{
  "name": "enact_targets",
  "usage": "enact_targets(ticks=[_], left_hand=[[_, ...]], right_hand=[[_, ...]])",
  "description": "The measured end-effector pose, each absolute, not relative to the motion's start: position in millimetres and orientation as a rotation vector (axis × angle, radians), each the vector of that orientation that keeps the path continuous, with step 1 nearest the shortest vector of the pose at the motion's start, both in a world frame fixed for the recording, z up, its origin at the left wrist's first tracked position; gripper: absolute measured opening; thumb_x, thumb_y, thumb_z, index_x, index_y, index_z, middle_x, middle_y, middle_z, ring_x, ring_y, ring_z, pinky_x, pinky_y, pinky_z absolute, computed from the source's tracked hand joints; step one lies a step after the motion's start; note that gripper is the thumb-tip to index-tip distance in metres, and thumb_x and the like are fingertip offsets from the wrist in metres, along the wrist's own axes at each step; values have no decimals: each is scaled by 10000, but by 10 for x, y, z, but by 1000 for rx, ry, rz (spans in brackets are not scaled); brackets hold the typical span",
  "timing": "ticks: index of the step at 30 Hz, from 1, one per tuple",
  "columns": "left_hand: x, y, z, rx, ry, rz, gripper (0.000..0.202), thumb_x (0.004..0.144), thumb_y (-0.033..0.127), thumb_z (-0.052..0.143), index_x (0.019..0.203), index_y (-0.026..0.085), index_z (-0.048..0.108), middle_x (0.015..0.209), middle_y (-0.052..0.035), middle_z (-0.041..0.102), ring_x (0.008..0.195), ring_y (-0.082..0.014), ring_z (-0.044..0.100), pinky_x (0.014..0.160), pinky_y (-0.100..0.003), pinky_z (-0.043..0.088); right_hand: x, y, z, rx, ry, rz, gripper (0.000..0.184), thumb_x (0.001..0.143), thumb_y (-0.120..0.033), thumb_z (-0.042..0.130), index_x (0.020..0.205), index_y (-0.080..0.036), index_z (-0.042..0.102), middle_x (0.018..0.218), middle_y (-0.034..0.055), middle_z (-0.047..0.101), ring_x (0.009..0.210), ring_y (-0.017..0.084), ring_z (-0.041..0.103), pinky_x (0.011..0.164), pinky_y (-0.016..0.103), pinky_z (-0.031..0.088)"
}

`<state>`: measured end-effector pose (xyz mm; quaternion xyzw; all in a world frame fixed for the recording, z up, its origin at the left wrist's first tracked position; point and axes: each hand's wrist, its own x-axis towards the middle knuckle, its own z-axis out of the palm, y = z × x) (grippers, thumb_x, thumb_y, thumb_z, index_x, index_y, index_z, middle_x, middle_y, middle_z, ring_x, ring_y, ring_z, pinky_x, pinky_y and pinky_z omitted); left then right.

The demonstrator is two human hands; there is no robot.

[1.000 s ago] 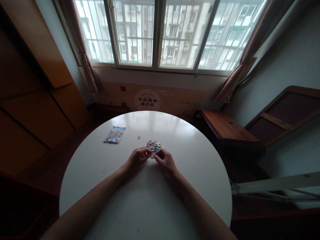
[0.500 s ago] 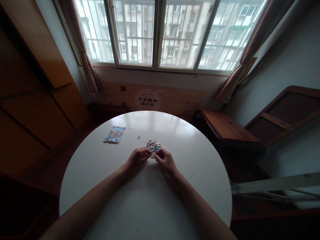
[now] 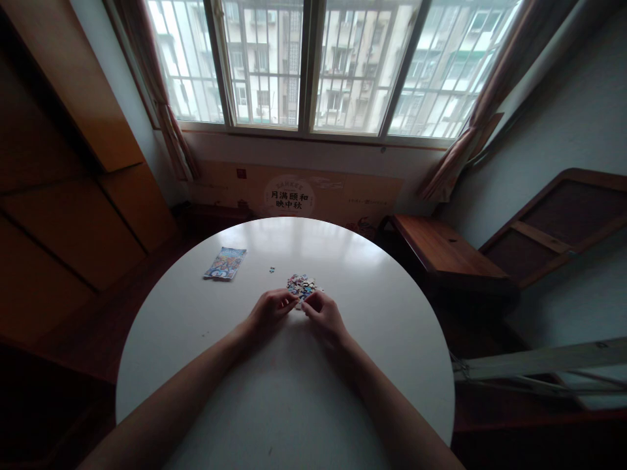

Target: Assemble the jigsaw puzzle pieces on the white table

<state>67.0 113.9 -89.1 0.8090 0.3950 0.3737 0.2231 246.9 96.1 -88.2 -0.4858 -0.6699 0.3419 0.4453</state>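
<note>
A small heap of jigsaw puzzle pieces [image 3: 302, 284] lies on the white round table [image 3: 392, 326]. At its near left edge, my left hand [image 3: 274, 305] is closed, thumb and fingers pinched on what looks like a puzzle piece. My right hand [image 3: 324, 312] is closed in the same way at the near right edge, its fingertips close to the left ones. Pale pieces show between the two hands, and the fingers cover most of what they grip. One loose puzzle piece [image 3: 272, 269] rests apart, left of the heap.
A colourful printed packet [image 3: 225, 264] lies at the table's far left. Beyond the table stand a wooden bench [image 3: 441, 245] on the right and a printed board [image 3: 337, 192] under the barred window. Brown cabinets [image 3: 63, 241] line the left side.
</note>
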Motion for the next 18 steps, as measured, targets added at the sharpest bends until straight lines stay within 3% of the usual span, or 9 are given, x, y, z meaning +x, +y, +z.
enact_targets(ticks=[18], left_hand=[[673, 1141, -911, 2233, 1090, 1048, 223, 841, 325, 536, 833, 151, 674, 715, -31, 654, 610, -108, 574, 607, -207, 446]], right_hand=[[2469, 952, -866, -1207, -1667, 851, 142, 739, -302, 569, 708, -163, 561, 612, 2, 579, 573, 132, 518, 554, 239, 405]])
